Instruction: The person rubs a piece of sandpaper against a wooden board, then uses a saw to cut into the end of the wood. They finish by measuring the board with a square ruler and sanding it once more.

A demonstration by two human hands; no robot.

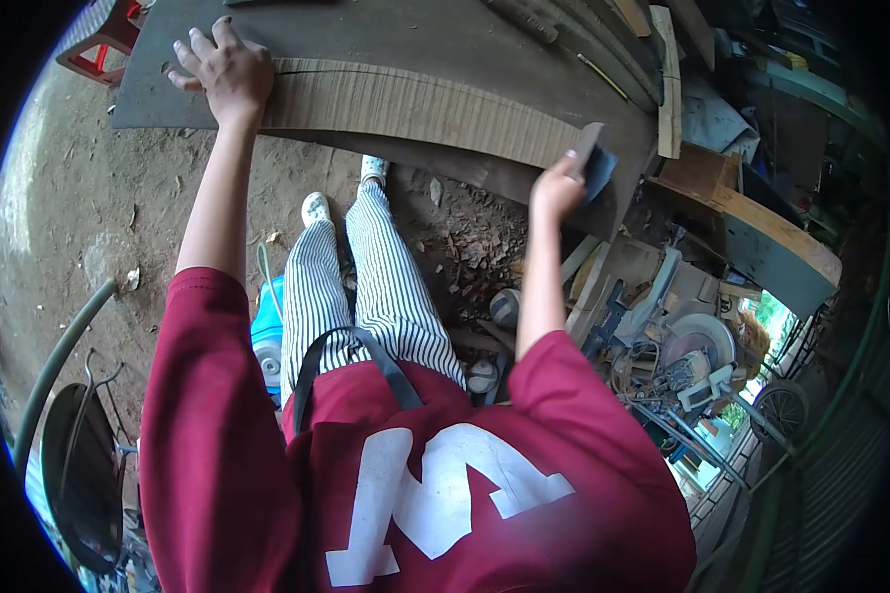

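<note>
A long wooden board [415, 107] with streaked grain lies along the near edge of the dark worktop [386, 35]. It looks curved in this wide view. My left hand [229, 74] rests at the board's left end, fingers spread over the worktop and the heel of the hand by the wood. At the right end, my right hand [558, 188] is closed around a sanding block [587, 148], a flat brown piece with a blue-grey sheet [600, 176] beside it, which looks like sandpaper. The fingers on the far side of the block are partly hidden.
A pencil [603, 77] lies on the worktop near stacked timber [667, 84]. Below right stand a machine with a round disc [697, 341] and a wooden box-like piece [761, 232]. A red stool [99, 54] is at upper left, a dark chair [84, 474] at lower left.
</note>
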